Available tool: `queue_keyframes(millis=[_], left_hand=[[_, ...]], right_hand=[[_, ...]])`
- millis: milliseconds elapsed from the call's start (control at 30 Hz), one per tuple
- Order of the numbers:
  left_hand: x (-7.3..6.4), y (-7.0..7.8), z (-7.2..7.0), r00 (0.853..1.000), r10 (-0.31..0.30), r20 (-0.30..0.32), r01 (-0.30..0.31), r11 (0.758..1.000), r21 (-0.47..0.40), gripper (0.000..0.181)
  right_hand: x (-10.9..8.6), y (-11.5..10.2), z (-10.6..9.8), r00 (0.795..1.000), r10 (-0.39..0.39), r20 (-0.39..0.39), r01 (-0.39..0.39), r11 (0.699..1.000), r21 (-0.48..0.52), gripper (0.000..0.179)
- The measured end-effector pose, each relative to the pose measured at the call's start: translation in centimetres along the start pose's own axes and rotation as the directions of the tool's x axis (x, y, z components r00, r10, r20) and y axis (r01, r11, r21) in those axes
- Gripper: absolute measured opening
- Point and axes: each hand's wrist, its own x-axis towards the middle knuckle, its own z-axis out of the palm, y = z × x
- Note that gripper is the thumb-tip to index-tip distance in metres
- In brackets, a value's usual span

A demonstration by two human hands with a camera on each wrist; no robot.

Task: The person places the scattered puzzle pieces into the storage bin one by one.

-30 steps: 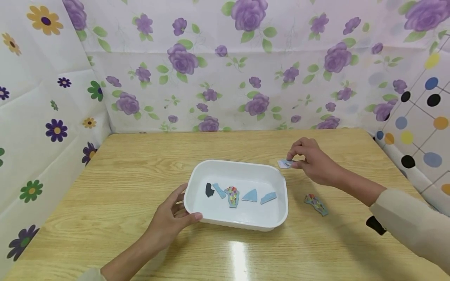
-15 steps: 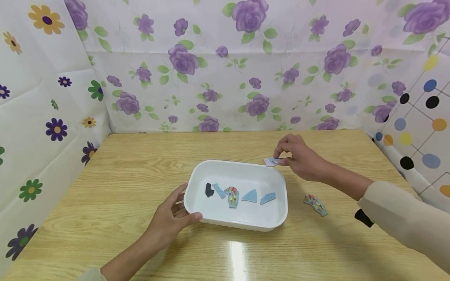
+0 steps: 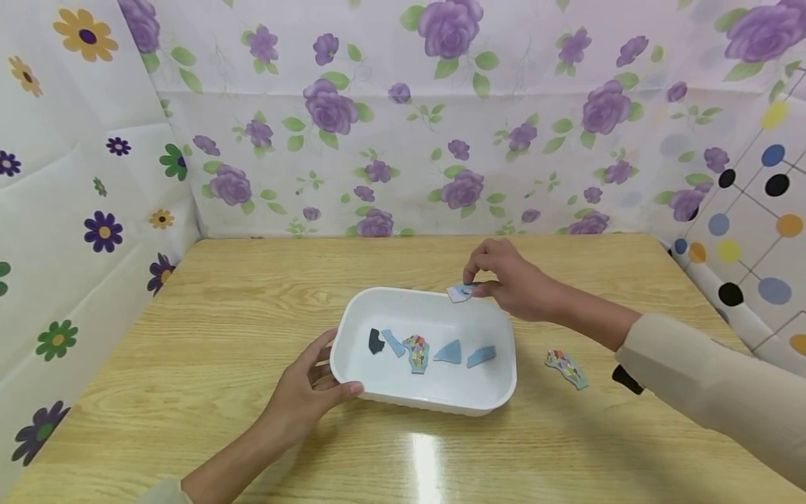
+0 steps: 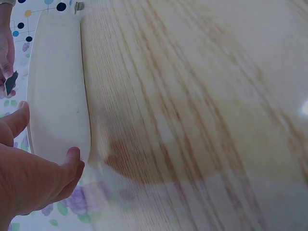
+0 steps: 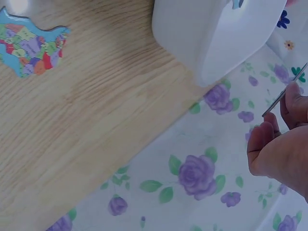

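A white plastic tray [image 3: 403,386] stands on the table. My left hand [image 3: 292,402] grips its near left corner, thumb on the rim and fingers along the outer side. My right hand [image 3: 513,283] pinches a flat light blue puzzle piece [image 3: 458,292] between thumb and fingers, over the tray's far rim in the head view. In the right wrist view the held puzzle piece [image 5: 278,102] is seen edge-on. Spread across the tray floor lie a black piece [image 3: 376,341], light blue pieces including a triangular one [image 3: 448,352], and a multicoloured map piece [image 3: 417,355].
Another multicoloured map puzzle piece [image 3: 567,369] lies on the wooden table [image 3: 252,315], right of the tray. A small black object [image 3: 627,380] shows beneath the right sleeve. Flowered cloth [image 3: 403,161] hangs behind the table, with patterned sheets at both sides.
My right hand has moved left with the light blue puzzle piece, from the table right of the tray to its far rim. My left hand and the tray have stayed put.
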Motion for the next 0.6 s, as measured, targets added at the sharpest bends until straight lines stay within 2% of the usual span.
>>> queue_keyframes(millis=[300, 600], left_hand=[[0.0, -0.1, -0.1, 1.0, -0.003, -0.011, 0.003, 1.0, 0.009, 0.09], [0.0, -0.1, 0.0, 1.0, 0.0, -0.001, 0.0, 1.0, -0.005, 0.089]], right_hand=[[1.9, -2.5, 0.6, 0.998, -0.031, 0.061, 0.033, 0.999, -0.024, 0.013], [3.7, -4.6, 2.1, 0.98, -0.043, 0.193, 0.047, 0.999, -0.02, 0.009]])
